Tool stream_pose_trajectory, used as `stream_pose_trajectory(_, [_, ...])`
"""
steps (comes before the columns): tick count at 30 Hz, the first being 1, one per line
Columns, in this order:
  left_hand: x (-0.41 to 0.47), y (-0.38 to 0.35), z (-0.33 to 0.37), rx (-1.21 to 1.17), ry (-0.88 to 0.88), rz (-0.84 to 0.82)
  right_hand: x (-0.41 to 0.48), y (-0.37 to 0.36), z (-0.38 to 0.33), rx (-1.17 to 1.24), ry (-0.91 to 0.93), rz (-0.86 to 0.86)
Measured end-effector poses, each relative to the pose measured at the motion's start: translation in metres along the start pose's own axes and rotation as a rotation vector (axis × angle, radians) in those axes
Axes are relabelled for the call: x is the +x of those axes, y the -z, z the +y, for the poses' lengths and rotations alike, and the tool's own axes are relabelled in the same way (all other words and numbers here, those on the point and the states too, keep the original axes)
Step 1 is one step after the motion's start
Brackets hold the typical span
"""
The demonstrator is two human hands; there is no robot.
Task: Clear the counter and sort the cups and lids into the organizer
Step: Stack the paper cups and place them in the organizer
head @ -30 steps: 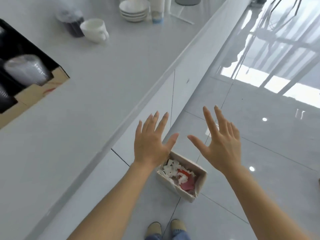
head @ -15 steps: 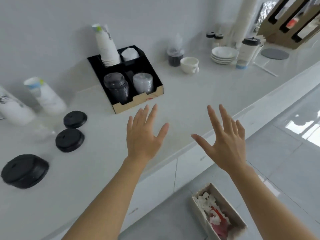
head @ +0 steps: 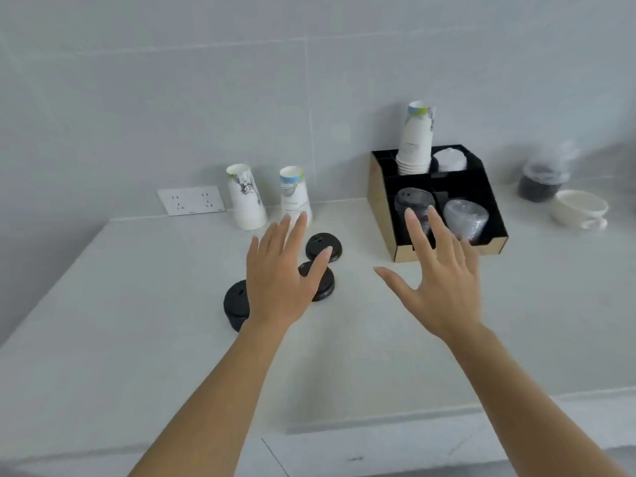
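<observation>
Two paper cups [head: 245, 197] [head: 294, 196] stand upside down at the back of the counter [head: 137, 321], rims down, long axes upright with a slight lean. Three black lids [head: 323, 247] [head: 322, 282] [head: 235, 304] lie flat in front of them; my left hand [head: 280, 287] covers part of the nearer two. In the organizer [head: 380, 215] to the right, a cup stack [head: 414, 142] stands inverted in a back compartment; my right hand [head: 444, 287] hides part of the dark lids [head: 411, 204] in front. Both hands hover palm down, fingers spread, holding nothing. The jar [head: 540, 180] at far right is blurred.
</observation>
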State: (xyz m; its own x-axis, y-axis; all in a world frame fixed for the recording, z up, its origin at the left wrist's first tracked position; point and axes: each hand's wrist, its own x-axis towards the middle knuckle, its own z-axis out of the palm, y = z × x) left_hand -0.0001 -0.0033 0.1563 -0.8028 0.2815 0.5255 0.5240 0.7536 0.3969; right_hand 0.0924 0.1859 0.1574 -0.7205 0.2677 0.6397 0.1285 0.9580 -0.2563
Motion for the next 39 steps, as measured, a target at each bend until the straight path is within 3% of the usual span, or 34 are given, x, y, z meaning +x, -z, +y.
stream_pose_trajectory(13, [0.037,0.028,-0.096,0.113,0.127,0.104,0.066,-0.070,-0.077,0.109,0.141,0.006])
stream_pose_trajectory(27, [0.099,-0.009,-0.120,0.111,0.134,0.048,0.127,-0.124,-0.060,0.086,0.149,-0.076])
stream_pose_trajectory(39, [0.164,-0.086,-0.139,0.123,0.190,-0.002,0.195,-0.211,-0.023,0.168,0.139,-0.186])
